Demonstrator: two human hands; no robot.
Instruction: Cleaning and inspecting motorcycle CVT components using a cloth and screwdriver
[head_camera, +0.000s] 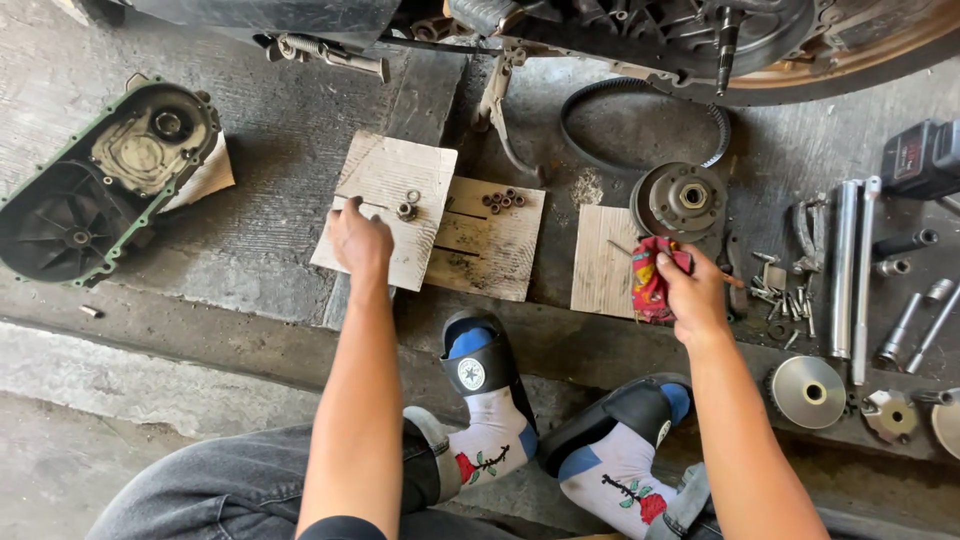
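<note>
Denim-clad knees (230, 480) and two feet in black slide sandals (480, 360) over rose-patterned socks sit lowest in the view, so the person appears to be squatting at the edge of a concrete step. From there both bare forearms reach out over the work.

The left hand (360, 238) rests on a grey cardboard sheet (385, 170), fingers curled down onto it; whether they pinch anything cannot be told. Just beyond the knuckles lie a washer (413, 196) and a small nut (406, 211), and on the wooden board (485, 250) beside them sits a cluster of small rollers (503, 200), seemingly laid on the sheets to keep them off the gritty floor and easy to find.

The right hand (692, 290) is closed around a red rag (650, 280), gripping it at the edge of a second wooden board (603, 258), just below a round clutch assembly (682, 200). A rubber drive belt (640, 125) loops on the ground behind it.

To the right, bolts (790, 300), long metal tubes (845, 265), sockets (900, 325) and a pulley disc (808, 391) lie in loose rows, apparently sorted. Far left, a black transmission cover (100, 185) with a green gasket edge lies inner side up.

The surface is rough, oil-stained concrete (260, 260) in bright daylight, with the underside of a scooter engine (640, 30) and a wheel rim along the top edge
</note>
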